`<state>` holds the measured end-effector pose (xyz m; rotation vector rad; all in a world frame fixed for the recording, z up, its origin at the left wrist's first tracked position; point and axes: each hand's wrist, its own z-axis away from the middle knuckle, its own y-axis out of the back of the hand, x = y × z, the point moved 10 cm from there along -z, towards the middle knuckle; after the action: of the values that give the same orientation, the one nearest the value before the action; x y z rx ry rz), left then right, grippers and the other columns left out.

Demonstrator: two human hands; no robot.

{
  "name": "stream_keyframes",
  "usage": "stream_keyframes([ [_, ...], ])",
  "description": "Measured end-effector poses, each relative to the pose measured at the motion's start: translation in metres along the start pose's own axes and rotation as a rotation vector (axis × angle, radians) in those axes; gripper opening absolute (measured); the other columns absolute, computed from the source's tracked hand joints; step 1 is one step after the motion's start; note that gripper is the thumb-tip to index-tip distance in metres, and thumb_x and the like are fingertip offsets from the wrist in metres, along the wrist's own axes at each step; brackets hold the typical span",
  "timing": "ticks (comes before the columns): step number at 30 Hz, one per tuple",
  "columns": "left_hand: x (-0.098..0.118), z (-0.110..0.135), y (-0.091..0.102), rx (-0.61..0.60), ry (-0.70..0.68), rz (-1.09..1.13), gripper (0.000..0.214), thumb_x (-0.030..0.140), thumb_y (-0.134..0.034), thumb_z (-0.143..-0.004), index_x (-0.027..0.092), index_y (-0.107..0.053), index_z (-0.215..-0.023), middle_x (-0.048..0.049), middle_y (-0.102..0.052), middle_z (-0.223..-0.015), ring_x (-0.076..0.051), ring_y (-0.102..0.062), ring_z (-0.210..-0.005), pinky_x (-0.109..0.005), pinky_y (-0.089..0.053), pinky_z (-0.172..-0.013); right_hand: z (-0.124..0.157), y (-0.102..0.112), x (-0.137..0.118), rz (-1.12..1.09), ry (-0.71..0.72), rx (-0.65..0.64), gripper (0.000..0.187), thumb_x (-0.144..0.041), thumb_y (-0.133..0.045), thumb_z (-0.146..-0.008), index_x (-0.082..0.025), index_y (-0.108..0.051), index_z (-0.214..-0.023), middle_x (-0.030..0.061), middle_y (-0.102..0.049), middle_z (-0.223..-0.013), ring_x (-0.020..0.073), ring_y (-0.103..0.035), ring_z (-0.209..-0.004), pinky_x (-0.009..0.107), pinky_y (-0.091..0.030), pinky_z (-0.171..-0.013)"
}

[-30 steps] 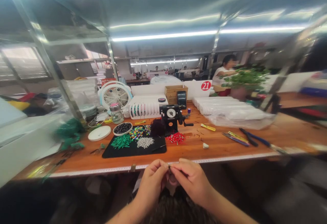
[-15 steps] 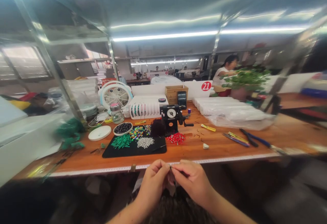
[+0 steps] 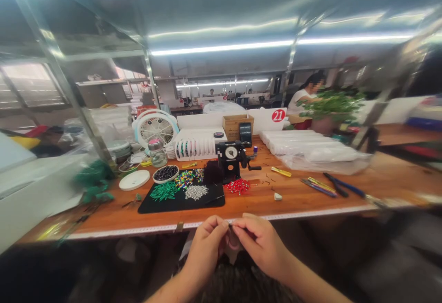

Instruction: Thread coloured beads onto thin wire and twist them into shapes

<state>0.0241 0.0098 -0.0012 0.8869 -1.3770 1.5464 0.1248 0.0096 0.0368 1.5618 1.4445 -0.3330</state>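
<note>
Just in front of the table's near edge, my left hand (image 3: 209, 243) and my right hand (image 3: 258, 243) meet fingertip to fingertip. Both are closed in a pinch on something small and dark, too tiny to name. Beyond them lies a black mat (image 3: 186, 203) bearing green tube-like pieces (image 3: 163, 191), silvery beads (image 3: 196, 192) and multicoloured beads (image 3: 184, 179). A white dish of black beads (image 3: 166, 173) rests at the mat's back left. Red pieces with pale specks (image 3: 237, 186) are heaped right of the mat, before a black hand-cranked device with a dial (image 3: 230, 153).
A white lid (image 3: 134, 180), a fan (image 3: 157, 130) and a glass jar (image 3: 158, 154) stand to the left. Rightward lie a yellow cutter (image 3: 281, 171), pens (image 3: 318, 186), pliers (image 3: 348, 186) and plastic-wrapped rolls (image 3: 311, 148). Another person (image 3: 301, 102) sits behind a plant (image 3: 331, 105).
Both hands stay pinched together at nearly the same spot, with the fingers shifting slightly. In the background the other person's head has dipped a little.
</note>
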Motion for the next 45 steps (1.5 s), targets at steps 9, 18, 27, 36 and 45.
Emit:
stream_keyframes([
  [9,0.003,0.002,-0.003,-0.017,-0.038,-0.058,0.033,0.037,-0.073,-0.061,0.015,-0.05,-0.054,0.0066,-0.045,-0.042,-0.004,-0.037,-0.036,-0.013,-0.025,-0.036,-0.002,-0.005,0.014,-0.14,-0.175,-0.026,0.031,-0.024,-0.049,-0.087,-0.016,-0.062,-0.06,-0.0019,-0.048,-0.057,0.01,-0.047,-0.056,0.021,-0.034,-0.055],
  [18,0.008,0.003,-0.002,-0.034,-0.084,-0.113,0.035,0.042,-0.071,-0.066,0.016,-0.051,-0.057,0.0072,-0.043,-0.042,-0.004,-0.034,-0.036,-0.014,-0.027,-0.036,-0.005,-0.003,0.011,-0.231,-0.214,-0.053,0.023,-0.029,-0.053,-0.085,-0.016,-0.069,-0.074,0.0011,-0.058,-0.066,0.0124,-0.055,-0.063,0.02,-0.042,-0.059],
  [27,0.011,0.002,0.002,-0.013,-0.161,-0.285,0.034,0.043,-0.065,-0.073,0.016,-0.049,-0.06,0.0059,-0.046,-0.048,-0.005,-0.037,-0.039,-0.015,-0.027,-0.037,-0.002,0.001,0.019,-0.275,-0.281,0.006,0.024,-0.031,-0.057,-0.082,-0.014,-0.069,-0.071,0.0007,-0.057,-0.063,0.012,-0.055,-0.059,0.021,-0.041,-0.055],
  [36,0.029,0.011,-0.007,-0.033,-0.321,-0.469,0.028,0.037,-0.056,-0.082,0.018,-0.052,-0.062,0.0021,-0.055,-0.053,-0.009,-0.048,-0.049,-0.018,-0.037,-0.048,-0.004,-0.002,0.017,-0.364,-0.302,-0.036,0.032,-0.034,-0.057,-0.082,-0.015,-0.069,-0.06,0.002,-0.058,-0.059,0.0129,-0.055,-0.057,0.022,-0.043,-0.056],
  [45,0.029,0.008,-0.004,-0.011,-0.341,-0.517,0.03,0.037,-0.058,-0.081,0.017,-0.052,-0.06,0.0014,-0.054,-0.054,-0.011,-0.049,-0.052,-0.02,-0.038,-0.051,-0.003,-0.002,0.018,-0.309,-0.291,-0.027,0.029,-0.032,-0.055,-0.083,-0.015,-0.069,-0.063,0.001,-0.056,-0.06,0.0122,-0.054,-0.057,0.021,-0.042,-0.052],
])
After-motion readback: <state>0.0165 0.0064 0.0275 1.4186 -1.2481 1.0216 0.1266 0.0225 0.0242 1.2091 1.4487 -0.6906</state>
